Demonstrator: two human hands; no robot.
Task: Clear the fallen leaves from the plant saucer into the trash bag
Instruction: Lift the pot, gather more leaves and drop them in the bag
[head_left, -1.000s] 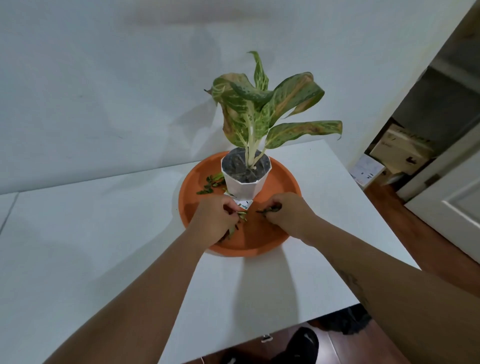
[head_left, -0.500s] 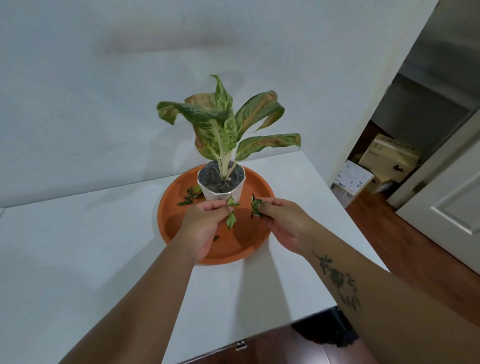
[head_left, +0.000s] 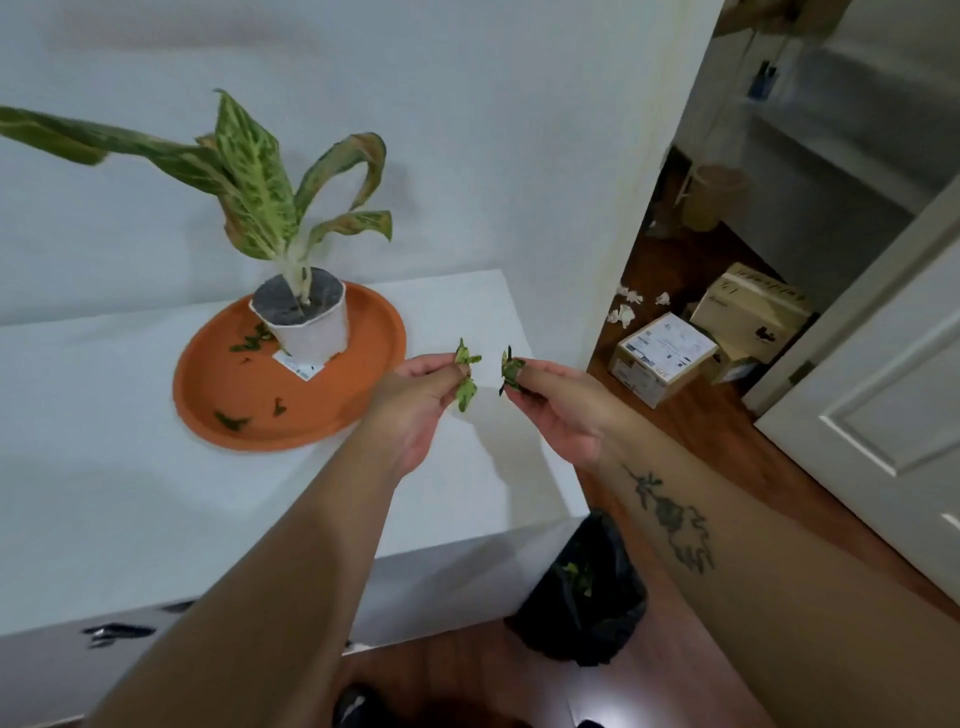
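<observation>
Both my hands have lifted off the saucer (head_left: 363, 332) and swung toward three o'clock, my left hand (head_left: 415, 400) pinching a couple of leaf scraps (head_left: 466, 375) and my right hand (head_left: 558, 402) pinching one clump (head_left: 510, 370), so this load looks ready for the trash bag (head_left: 587, 597) at five o'clock on the floor. I count one bag, one saucer, one potted plant (head_left: 301, 317), and roughly four leaf bits (head_left: 232, 420) left on the saucer around the pot's seven to nine o'clock side.

Left hand (head_left: 415, 400) and right hand (head_left: 558, 402) raised side by side, fingertips pinched.
</observation>
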